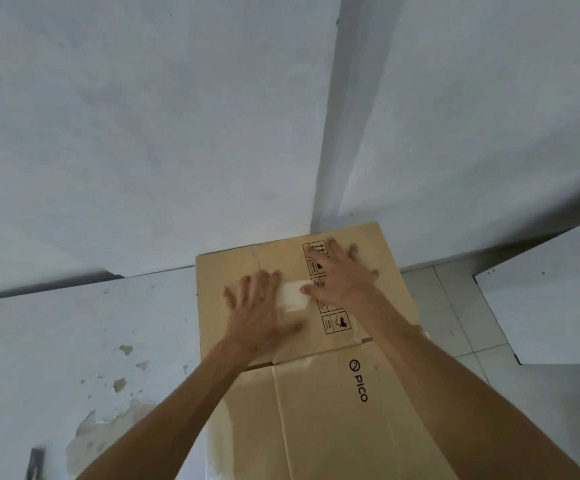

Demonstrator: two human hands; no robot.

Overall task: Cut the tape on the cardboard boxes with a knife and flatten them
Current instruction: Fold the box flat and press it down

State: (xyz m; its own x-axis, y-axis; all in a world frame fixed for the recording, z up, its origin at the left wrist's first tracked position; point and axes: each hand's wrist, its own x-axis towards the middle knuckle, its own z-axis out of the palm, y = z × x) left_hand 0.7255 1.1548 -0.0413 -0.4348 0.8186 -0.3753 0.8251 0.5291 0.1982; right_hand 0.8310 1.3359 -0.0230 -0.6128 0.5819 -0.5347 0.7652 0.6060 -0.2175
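Flattened cardboard box (316, 393) w/ black "PICO" logo (360, 381) printed on near-right panel; column of handling pictograms (335, 323) on far panel, text too small to read. White label (293, 296) at centre of far panel, writing not legible. Box lies flat, far edge against wall corner (323, 168). Left hand (259, 306) & right hand (342, 275) both flat on far panel, fingers spread straight, gripping nothing; label sits betw. them, right thumb touching it. Tiled floor (448, 306) to right.
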